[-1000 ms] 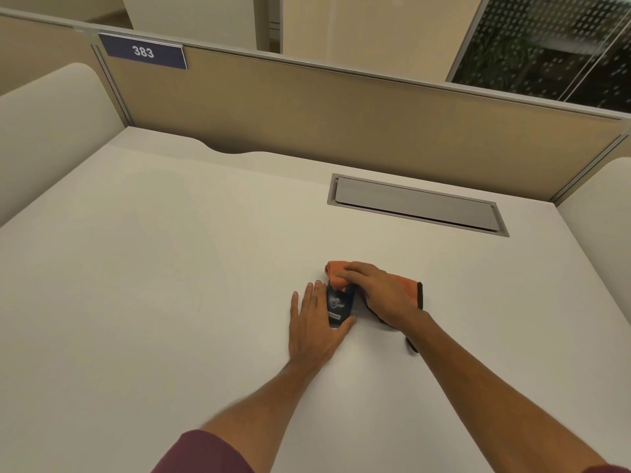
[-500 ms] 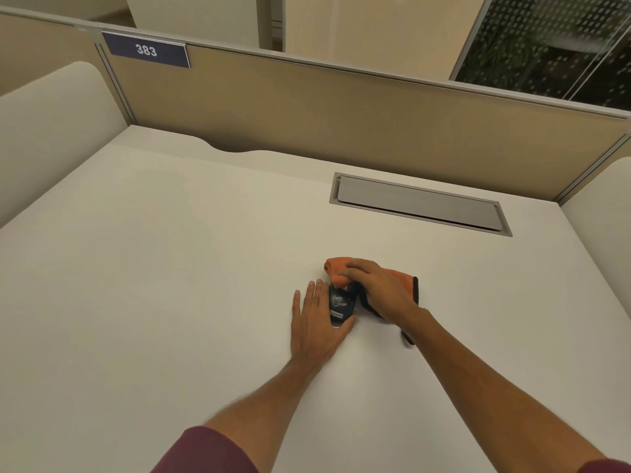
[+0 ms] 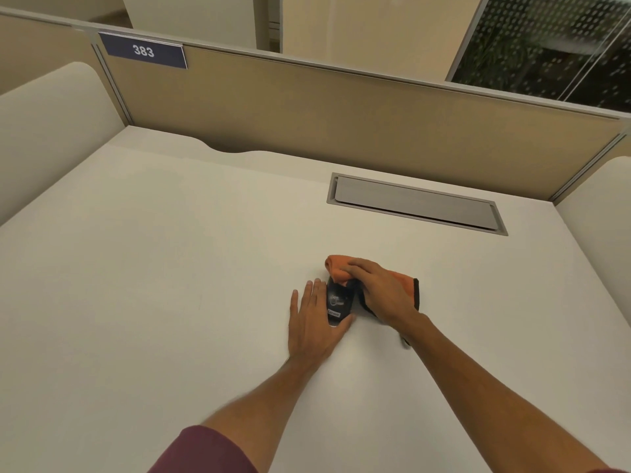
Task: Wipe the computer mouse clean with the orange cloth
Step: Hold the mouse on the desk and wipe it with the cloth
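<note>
A dark computer mouse (image 3: 338, 302) lies on the white desk (image 3: 170, 268), underside up, with a label showing. My left hand (image 3: 314, 319) rests flat against its left side, thumb hooked under its near end, steadying it. My right hand (image 3: 379, 291) presses the orange cloth (image 3: 336, 268), which has a dark hem, onto the far end and right side of the mouse. Part of the mouse is hidden under the cloth and my fingers.
A grey cable hatch (image 3: 416, 204) is set in the desk behind my hands. Beige partition panels (image 3: 341, 114) close the far edge, with a blue sign reading 383 (image 3: 143, 51). Rounded white side screens (image 3: 44, 131) stand left and right.
My right hand and the cloth have shifted only slightly over the far end of the mouse. My left hand has stayed put.
</note>
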